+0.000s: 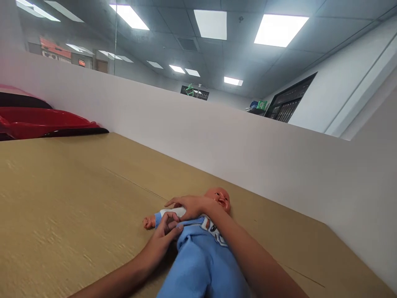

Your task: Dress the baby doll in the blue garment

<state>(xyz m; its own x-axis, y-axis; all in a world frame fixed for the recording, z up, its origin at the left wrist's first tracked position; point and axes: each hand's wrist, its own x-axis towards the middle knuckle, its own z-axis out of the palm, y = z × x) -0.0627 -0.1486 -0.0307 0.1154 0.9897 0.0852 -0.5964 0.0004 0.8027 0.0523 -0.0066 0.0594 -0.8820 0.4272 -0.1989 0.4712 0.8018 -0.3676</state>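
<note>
- The left hand (164, 231) comes in from the near left, wrist low over the tabletop (77, 198), thumb and fingers bent toward each other at the left side of the doll (201, 256).
- Its grip is narrow, right at the edge of the blue garment (194, 269) – whether cloth is pinched between the fingertips, one cannot tell.
- The right hand (192, 206) reaches from the near right, its forearm slanting across the doll's chest; palm down, it curves over the shoulder and upper arm, fingers pointing left. Whether it grips or only rests there cannot be told.
- The doll lies face up on the tan surface, head at the far end, legs toward the near edge, one arm stretched left in a white sleeve (175, 212) with a blue cuff (158, 218).
- A cartoon-animal patch (214, 229) marks the chest, partly covered by the forearm.
- Behind the glass at far left, a small lit orange sign (81, 63) is too small to read.
- Counted: one doll, two hands, one red tub (49, 118) at far left, three large ceiling lights (211, 25) overhead – smaller ones shine farther back.
</note>
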